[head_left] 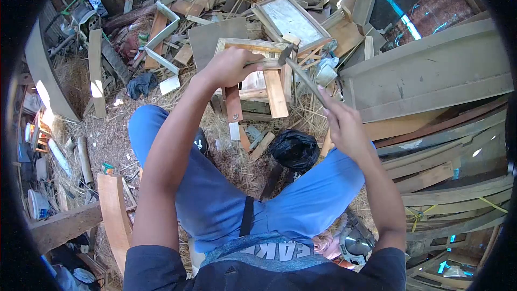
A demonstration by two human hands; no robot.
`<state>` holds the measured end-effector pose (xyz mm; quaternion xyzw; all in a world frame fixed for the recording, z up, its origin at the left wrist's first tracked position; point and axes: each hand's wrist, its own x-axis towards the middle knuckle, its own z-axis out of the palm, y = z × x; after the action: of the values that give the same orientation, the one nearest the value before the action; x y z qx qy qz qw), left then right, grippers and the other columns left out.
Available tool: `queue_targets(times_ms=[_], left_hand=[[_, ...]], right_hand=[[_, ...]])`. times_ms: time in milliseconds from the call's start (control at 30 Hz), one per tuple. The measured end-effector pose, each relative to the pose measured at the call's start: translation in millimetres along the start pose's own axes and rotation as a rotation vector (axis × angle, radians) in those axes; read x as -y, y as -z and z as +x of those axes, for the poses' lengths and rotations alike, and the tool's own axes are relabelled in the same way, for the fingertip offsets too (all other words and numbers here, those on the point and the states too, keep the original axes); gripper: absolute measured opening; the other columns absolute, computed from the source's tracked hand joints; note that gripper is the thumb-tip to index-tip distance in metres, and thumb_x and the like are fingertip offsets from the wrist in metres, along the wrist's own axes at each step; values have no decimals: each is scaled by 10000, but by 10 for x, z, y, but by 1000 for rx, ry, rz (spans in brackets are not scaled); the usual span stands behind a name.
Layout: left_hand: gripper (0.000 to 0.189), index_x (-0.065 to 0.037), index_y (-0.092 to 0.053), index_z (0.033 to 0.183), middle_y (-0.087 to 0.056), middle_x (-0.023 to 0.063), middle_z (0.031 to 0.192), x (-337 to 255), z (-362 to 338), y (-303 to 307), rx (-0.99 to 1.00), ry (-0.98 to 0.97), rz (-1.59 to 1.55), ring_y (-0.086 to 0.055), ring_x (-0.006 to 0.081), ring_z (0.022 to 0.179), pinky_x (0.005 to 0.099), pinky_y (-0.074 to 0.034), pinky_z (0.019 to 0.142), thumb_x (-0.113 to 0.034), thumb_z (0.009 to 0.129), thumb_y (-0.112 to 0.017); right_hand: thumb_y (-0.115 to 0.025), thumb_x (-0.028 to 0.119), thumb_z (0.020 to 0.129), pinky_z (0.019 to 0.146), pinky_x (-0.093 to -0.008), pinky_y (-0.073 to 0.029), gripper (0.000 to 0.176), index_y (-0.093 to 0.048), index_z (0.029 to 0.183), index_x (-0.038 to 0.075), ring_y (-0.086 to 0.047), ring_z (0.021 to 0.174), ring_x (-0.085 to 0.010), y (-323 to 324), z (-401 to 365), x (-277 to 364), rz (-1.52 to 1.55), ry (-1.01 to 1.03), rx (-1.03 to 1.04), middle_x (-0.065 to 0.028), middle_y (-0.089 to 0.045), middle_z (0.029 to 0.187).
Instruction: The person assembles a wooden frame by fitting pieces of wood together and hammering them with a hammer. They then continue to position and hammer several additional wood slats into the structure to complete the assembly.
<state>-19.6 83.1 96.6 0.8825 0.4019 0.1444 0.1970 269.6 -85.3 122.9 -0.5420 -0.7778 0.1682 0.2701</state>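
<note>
My right hand (344, 126) is wrapped round the wooden handle of a hammer (308, 81). The hammer's metal head lies over the end of a short wooden strip (271, 64), which my left hand (231, 68) grips from the left. Under both hands stands a wooden frame (253, 44) with slats, raised in front of my knees. A pale board (276, 96) slopes down from its front. To the left of that hangs a reddish-brown piece of wood (233, 103). My left fingertips are partly hidden behind the hand.
A black plastic bag (294, 150) sits between my feet. Behind the frame lie scrap wood and a framed panel (291, 19). Long planks (431, 78) are stacked at the right. A circular saw (356, 245) rests beside my right hip. Straw covers the ground.
</note>
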Motion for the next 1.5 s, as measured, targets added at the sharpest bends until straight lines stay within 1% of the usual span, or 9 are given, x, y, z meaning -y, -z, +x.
queue_targets(times_ms=[267, 367, 467, 700, 767, 867, 1267, 1300, 1500], left_hand=[[379, -152, -691, 1271, -711, 170, 1123, -33, -9, 16, 2, 29, 5, -659, 384, 1045, 473, -522, 874, -348, 949, -652], [370, -148, -698, 1260, -714, 173, 1113, -9, -2, -3, -9, 25, -7, -663, 386, 1038, 472, -522, 877, -342, 949, -652], [363, -142, -704, 1250, -716, 182, 1095, -22, -8, 21, 10, 30, -3, -669, 392, 1019, 469, -523, 877, -332, 944, -659], [367, -150, -702, 1257, -715, 194, 1086, -3, -11, -24, 4, 35, -12, -674, 393, 1009, 467, -528, 869, -318, 932, -679], [365, -152, -702, 1258, -715, 195, 1088, -2, -24, -25, -2, 41, -10, -674, 392, 1012, 468, -528, 868, -315, 932, -679], [356, -147, -706, 1248, -715, 199, 1069, -15, -21, -20, -11, 55, 10, -674, 399, 995, 469, -528, 860, -302, 929, -679], [354, -150, -717, 1230, -714, 216, 1049, -51, -56, -10, -24, 48, -16, -677, 408, 983, 461, -533, 857, -307, 914, -692], [354, -150, -717, 1230, -714, 216, 1049, -53, -52, 0, -29, 47, -13, -677, 408, 983, 461, -533, 857, -307, 914, -692], [359, -126, -713, 1231, -711, 221, 1063, -22, -38, -40, 14, 30, -52, -677, 407, 990, 460, -533, 863, -289, 912, -693]], right_hand=[[-541, -7, 965, 852, -413, -531, 550, -476, 1500, 109, -672, 949, -401, 282, 172, 450, 136, -138, -457, -256, -674, 1128], [-541, -6, 963, 856, -422, -535, 548, -480, 1495, 108, -676, 963, -406, -15, 47, -33, -110, 216, -227, -260, -674, 1154], [-541, -15, 955, 880, -427, -534, 552, -481, 1491, 105, -681, 989, -407, 34, 12, 13, -104, -84, 83, -266, -670, 1182], [-542, -24, 946, 889, -449, -528, 593, -451, 1511, 128, -662, 1018, -444, 328, 267, 376, -44, 53, -287, -263, -681, 1127], [-540, -27, 942, 855, -452, -535, 612, -437, 1522, 140, -662, 966, -462, 241, 238, 461, 197, -288, -490, -274, -685, 1061], [-534, -30, 943, 801, -429, -540, 615, -433, 1526, 139, -666, 874, -462, 30, 96, 88, -357, -63, 85, -288, -684, 991], [-535, -43, 938, 821, -419, -542, 595, -459, 1505, 122, -672, 956, -461, -36, 141, 28, -26, 168, -441, -322, -639, 1178], [-529, -35, 945, 836, -429, -541, 566, -476, 1490, 109, -668, 972, -458, 38, 78, 132, -118, -22, -20, -305, -635, 1203], [-537, -19, 956, 779, -451, -534, 555, -472, 1492, 109, -660, 909, -473, 265, 159, 406, 26, -120, -107, -309, -648, 1130]])
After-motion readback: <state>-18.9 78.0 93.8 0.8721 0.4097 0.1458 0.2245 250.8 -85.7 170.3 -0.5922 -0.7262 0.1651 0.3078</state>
